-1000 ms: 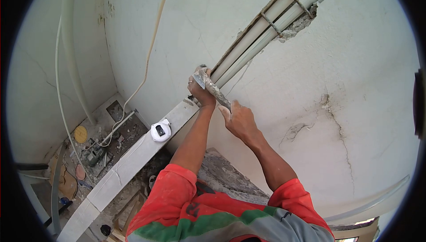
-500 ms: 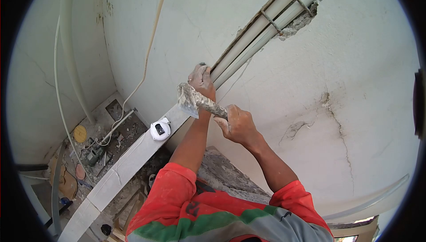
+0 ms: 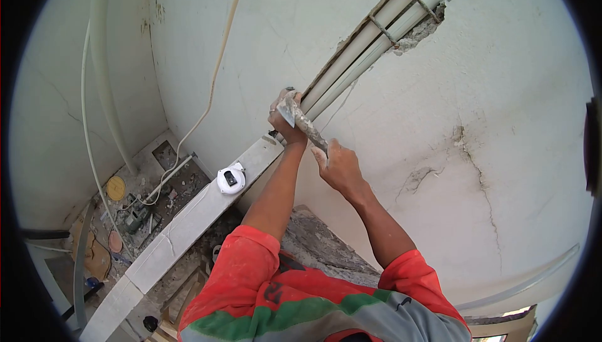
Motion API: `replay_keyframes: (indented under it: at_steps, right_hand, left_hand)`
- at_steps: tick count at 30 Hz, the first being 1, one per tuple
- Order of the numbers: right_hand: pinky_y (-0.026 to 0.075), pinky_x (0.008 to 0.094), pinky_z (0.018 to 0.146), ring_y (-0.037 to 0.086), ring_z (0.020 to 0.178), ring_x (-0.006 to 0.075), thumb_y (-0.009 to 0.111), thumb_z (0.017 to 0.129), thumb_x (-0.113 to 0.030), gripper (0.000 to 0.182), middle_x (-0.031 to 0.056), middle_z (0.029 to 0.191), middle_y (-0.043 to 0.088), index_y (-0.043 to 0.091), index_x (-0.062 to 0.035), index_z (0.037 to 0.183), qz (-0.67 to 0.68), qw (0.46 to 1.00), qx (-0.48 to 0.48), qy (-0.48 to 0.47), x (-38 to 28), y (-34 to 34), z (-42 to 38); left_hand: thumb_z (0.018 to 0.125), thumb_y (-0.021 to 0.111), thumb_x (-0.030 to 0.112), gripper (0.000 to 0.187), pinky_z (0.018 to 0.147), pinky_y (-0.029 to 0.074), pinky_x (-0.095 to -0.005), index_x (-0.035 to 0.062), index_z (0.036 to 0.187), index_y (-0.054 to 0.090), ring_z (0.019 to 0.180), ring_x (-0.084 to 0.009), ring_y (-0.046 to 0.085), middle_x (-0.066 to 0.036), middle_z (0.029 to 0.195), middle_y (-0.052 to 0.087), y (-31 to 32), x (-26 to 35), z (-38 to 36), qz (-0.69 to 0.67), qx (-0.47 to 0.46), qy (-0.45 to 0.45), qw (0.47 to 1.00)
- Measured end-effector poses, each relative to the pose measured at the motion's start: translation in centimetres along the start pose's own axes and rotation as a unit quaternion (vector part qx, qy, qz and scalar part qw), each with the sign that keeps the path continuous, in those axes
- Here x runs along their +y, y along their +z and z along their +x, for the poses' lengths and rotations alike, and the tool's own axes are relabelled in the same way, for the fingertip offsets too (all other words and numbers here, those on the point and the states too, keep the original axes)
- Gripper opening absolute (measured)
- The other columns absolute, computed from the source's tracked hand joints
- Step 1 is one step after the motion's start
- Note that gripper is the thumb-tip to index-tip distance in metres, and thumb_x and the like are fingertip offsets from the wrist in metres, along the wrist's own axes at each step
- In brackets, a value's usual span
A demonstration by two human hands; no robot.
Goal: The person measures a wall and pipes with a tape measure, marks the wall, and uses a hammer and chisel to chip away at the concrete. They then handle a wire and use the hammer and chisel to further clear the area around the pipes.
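My right hand [image 3: 342,167] is closed round the handle of a hatchet [image 3: 307,130], whose flared blade and shaft are crusted with pale plaster. The hatchet head is in front of my left hand [image 3: 280,116], partly covering it. My left hand is closed against the wall at the lower end of the pipe channel. A dark blunt metal end, which looks like a chisel [image 3: 289,88], shows at the top of my left fist; the rest is hidden. Two pale pipes [image 3: 351,69] run up the open channel beside it.
Rusty bars [image 3: 382,30] cross the pipes. A white round device [image 3: 231,179] with a cord sits on the pale ledge [image 3: 182,226]. Below lie rubble and a green power tool [image 3: 137,218]. A beige cable [image 3: 216,72] hangs at left. The right wall has a crack [image 3: 480,182].
The hatchet head has swung up and away from me, from over my left wrist to over my left hand. My left hand stays closed at the channel. The view has shifted slightly.
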State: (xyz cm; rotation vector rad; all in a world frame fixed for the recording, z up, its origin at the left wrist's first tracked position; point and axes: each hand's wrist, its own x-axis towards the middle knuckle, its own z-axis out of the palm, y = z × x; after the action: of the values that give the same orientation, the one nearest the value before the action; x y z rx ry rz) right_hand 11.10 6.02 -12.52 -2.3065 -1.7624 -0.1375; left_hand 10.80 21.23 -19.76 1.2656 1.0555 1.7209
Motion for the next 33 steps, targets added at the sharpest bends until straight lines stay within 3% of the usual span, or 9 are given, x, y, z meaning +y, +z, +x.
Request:
replay_keyframes:
  at_steps: [2, 5, 11, 14, 17, 22, 23, 29, 33]
  right_hand:
    - [0.046, 0.0488, 0.052, 0.059, 0.058, 0.0438, 0.061, 0.093, -0.031, 0.039, 0.0257, 0.064, 0.057, 0.049, 0.0044, 0.082, -0.022, 0.992, -0.062, 0.108, -0.7, -1.0, 1.3]
    - [0.045, 0.0498, 0.051, 0.059, 0.056, 0.0445, 0.058, 0.094, -0.035, 0.043, 0.0261, 0.061, 0.057, 0.050, 0.0057, 0.082, 0.012, 0.999, 0.031, -0.020, -0.2, -0.3, 0.3]
    - [0.048, 0.0506, 0.054, 0.061, 0.059, 0.0441, 0.056, 0.095, -0.040, 0.046, 0.0250, 0.060, 0.058, 0.053, 0.0048, 0.082, -0.018, 0.996, -0.028, 0.077, 0.0, -0.9, 1.2]
    - [0.048, 0.0512, 0.054, 0.061, 0.058, 0.0453, 0.055, 0.095, -0.039, 0.046, 0.0259, 0.060, 0.058, 0.053, 0.0058, 0.083, -0.015, 0.997, 0.033, -0.073, 0.8, -0.9, 0.3]
    - [0.047, 0.0510, 0.053, 0.060, 0.057, 0.0451, 0.056, 0.095, -0.037, 0.046, 0.0263, 0.059, 0.058, 0.053, 0.0068, 0.082, -0.051, 0.994, -0.041, 0.090, 0.2, -1.3, 1.5]
    - [0.046, 0.0481, 0.054, 0.060, 0.059, 0.0441, 0.059, 0.094, -0.035, 0.043, 0.0256, 0.062, 0.058, 0.052, 0.0067, 0.084, 0.065, 0.994, -0.022, 0.087, -1.4, -1.5, -2.2]
    - [0.046, 0.0474, 0.054, 0.060, 0.060, 0.0440, 0.060, 0.093, -0.034, 0.043, 0.0255, 0.063, 0.058, 0.052, 0.0067, 0.084, 0.093, 0.992, -0.018, 0.079, -1.7, -1.2, -3.5]
    - [0.045, 0.0469, 0.059, 0.060, 0.067, 0.0456, 0.062, 0.092, -0.035, 0.041, 0.0259, 0.070, 0.060, 0.057, 0.0062, 0.092, 0.218, 0.962, -0.067, 0.149, -2.0, 5.0, -13.1]
    - [0.045, 0.0483, 0.061, 0.060, 0.071, 0.0470, 0.064, 0.090, -0.036, 0.041, 0.0267, 0.073, 0.060, 0.058, 0.0053, 0.089, 0.270, 0.946, -0.112, 0.143, -4.6, 8.7, -16.6]
  left_hand:
    - [0.081, 0.069, 0.013, 0.007, 0.067, 0.050, -0.0390, 0.0060, 0.083, 0.069, 0.074, -0.0292, 0.063, -0.007, 0.085, 0.070, 0.4, -0.5, -0.1, -0.006, 0.030, 0.009, 0.999]
    - [0.079, 0.071, 0.014, 0.006, 0.068, 0.049, -0.0390, 0.0080, 0.080, 0.069, 0.077, -0.0288, 0.064, -0.006, 0.086, 0.070, 1.7, -2.0, 0.0, -0.090, 0.064, 0.051, 0.993]
    - [0.080, 0.069, 0.013, 0.006, 0.070, 0.049, -0.0395, 0.0070, 0.081, 0.069, 0.079, -0.0285, 0.064, -0.005, 0.085, 0.070, 1.3, -1.3, -0.1, -0.013, 0.037, 0.013, 0.999]
    - [0.080, 0.068, 0.012, 0.004, 0.069, 0.048, -0.0390, 0.0076, 0.081, 0.069, 0.077, -0.0286, 0.063, -0.005, 0.084, 0.070, 1.4, -2.0, 0.1, -0.019, 0.043, 0.070, 0.996]
    - [0.081, 0.068, 0.011, 0.004, 0.068, 0.048, -0.0383, 0.0074, 0.080, 0.068, 0.076, -0.0287, 0.063, -0.006, 0.084, 0.069, 0.3, -1.2, -0.2, -0.023, 0.043, 0.091, 0.995]
    - [0.077, 0.071, 0.009, 0.011, 0.077, 0.047, -0.0382, 0.0039, 0.087, 0.069, 0.082, -0.0305, 0.064, -0.009, 0.089, 0.071, -0.7, -1.5, 0.5, -0.039, -0.010, 0.106, 0.994]
    - [0.076, 0.071, 0.006, 0.020, 0.084, 0.046, -0.0398, 0.0022, 0.095, 0.068, 0.090, -0.0320, 0.063, -0.013, 0.097, 0.071, -2.0, -1.4, -0.1, -0.035, -0.035, 0.082, 0.995]
    - [0.078, 0.069, 0.005, 0.028, 0.093, 0.042, -0.0427, -0.0005, 0.105, 0.065, 0.102, -0.0360, 0.059, -0.020, 0.113, 0.063, -15.6, -1.0, -5.6, -0.038, -0.121, 0.037, 0.991]
    - [0.077, 0.068, 0.004, 0.028, 0.090, 0.041, -0.0422, 0.0006, 0.105, 0.065, 0.101, -0.0364, 0.055, -0.017, 0.111, 0.062, -27.6, 0.0, -6.9, 0.110, -0.157, 0.060, 0.980]
